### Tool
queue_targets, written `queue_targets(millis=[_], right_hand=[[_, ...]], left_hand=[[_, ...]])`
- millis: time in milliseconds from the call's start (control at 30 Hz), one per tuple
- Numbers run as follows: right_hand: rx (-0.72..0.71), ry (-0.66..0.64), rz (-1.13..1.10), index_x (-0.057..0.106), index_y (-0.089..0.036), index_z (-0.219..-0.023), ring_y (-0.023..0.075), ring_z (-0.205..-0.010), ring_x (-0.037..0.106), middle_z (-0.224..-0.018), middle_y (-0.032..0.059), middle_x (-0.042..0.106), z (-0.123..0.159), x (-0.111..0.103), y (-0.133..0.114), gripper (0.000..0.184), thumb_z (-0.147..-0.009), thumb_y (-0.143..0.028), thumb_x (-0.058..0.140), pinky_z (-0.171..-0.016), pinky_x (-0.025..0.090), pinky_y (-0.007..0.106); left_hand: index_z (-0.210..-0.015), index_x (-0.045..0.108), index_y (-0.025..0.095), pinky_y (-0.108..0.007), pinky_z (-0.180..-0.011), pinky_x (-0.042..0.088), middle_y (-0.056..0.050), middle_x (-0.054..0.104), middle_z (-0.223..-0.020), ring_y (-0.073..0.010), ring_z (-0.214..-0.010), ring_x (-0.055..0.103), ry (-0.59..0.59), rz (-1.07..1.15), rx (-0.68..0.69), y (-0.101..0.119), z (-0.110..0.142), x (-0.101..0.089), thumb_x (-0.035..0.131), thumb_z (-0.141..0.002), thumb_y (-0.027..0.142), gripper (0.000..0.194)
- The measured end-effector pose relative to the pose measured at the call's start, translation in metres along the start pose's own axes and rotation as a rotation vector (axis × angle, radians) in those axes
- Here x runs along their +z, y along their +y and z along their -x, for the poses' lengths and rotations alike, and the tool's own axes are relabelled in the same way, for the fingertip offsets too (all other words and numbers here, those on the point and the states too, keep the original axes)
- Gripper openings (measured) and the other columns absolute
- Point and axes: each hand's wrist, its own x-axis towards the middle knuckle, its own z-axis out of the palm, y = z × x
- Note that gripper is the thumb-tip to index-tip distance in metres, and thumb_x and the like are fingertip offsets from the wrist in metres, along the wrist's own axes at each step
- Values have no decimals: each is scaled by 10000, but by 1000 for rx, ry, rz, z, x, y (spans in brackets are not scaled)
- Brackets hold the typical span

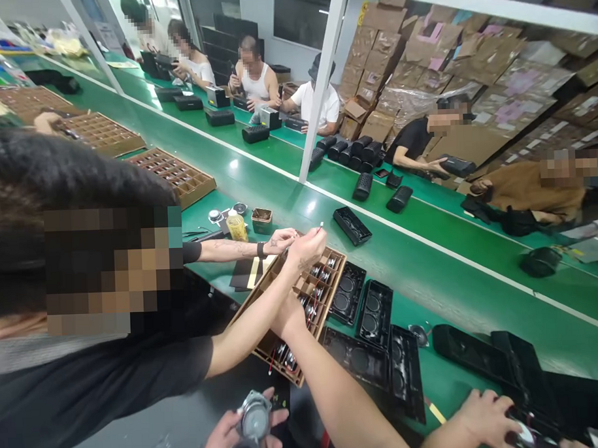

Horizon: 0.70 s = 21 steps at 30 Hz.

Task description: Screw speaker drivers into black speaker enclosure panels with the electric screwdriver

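My left hand [232,435] is at the bottom edge, closed around a round silver speaker driver [255,418] held close to me. My right hand [487,419] is at the lower right, its fingers curled over a black plastic housing [531,399] on the green bench. A bare forearm [334,392] rises from the bottom edge to a cardboard tray of speaker drivers [325,275]; its hand is hidden. A co-worker in a black shirt leans in from the left, with both hands [300,243] pinching a thin wire above that tray.
Black speaker housings [375,313] lie in a row beside the tray, and one [352,225] lies on the green conveyor. A yellow bottle [237,226] and a small cup [262,220] stand behind the tray. More cardboard trays [179,176] lie at the left. Several people work across the belt.
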Motion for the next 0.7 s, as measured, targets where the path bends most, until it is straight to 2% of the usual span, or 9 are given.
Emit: queue_targets(millis=[67,133,233,300,367,433,500,600,700], right_hand=[[38,59,-69,620,-187,-1395,285,-1211,672,-1404,126,641,29,-9,7,449,-1017,-413,708,-1020,610,522],[57,81,-152,615,-183,-1394,265,-1141,697,-1342,118,668,70,-17,15,453,-1017,-416,709,-979,627,498],[27,46,-282,618,-177,-1375,221,-1010,718,-1235,97,698,143,-31,22,436,-1026,-428,696,-868,653,420],[7,19,-342,609,-180,-1384,219,-1004,715,-1239,99,694,183,-45,21,454,-1024,-444,695,-848,653,407],[-6,8,-369,594,-188,-1405,240,-1059,704,-1283,109,677,208,-62,17,492,-1015,-468,699,-896,644,443],[-32,0,-369,580,-196,-1428,275,-1156,677,-1346,121,649,219,-82,13,525,-1008,-489,698,-986,614,506],[-72,-26,-360,572,-204,-1445,303,-1242,645,-1392,128,631,219,-101,10,543,-1006,-498,694,-1064,571,556],[-119,-79,-333,567,-206,-1460,317,-1294,626,-1413,132,629,215,-123,8,558,-1004,-502,693,-1107,542,580],[-140,-142,-271,573,-207,-1459,323,-1305,620,-1426,136,627,214,-131,6,561,-999,-503,697,-1114,533,588]], left_hand=[[-1731,250,183,-332,-627,643,-276,624,-1529,-347,-993,804,-49,9,17,2,-5,4,570,-1016,359,803],[-1720,303,223,-335,-631,650,-245,606,-1564,-377,-1075,795,-102,17,19,4,-8,11,595,-990,325,793],[-1665,432,214,-323,-608,643,-234,625,-1547,-435,-1231,737,-178,42,-14,5,-16,23,601,-995,332,701],[-1617,495,200,-360,-631,660,-219,722,-1398,-421,-1202,747,-235,76,-38,1,-24,29,593,-1014,359,632],[-1557,546,202,-383,-651,669,-169,772,-1247,-345,-1057,785,-304,109,-60,-6,-32,32,639,-1008,382,585],[-1490,584,195,-368,-676,667,-133,760,-1213,-267,-967,776,-379,128,-95,-13,-37,34,679,-1012,436,544],[-1434,609,184,-351,-696,663,-117,742,-1212,-225,-936,758,-449,134,-137,-17,-38,36,690,-1019,477,515],[-1395,630,176,-344,-701,659,-107,738,-1197,-207,-911,748,-534,128,-189,-18,-35,40,690,-1023,488,489],[-1357,653,175,-333,-687,653,-102,740,-1191,-199,-897,743,-586,115,-213,-18,-29,42,699,-1014,508,480]])
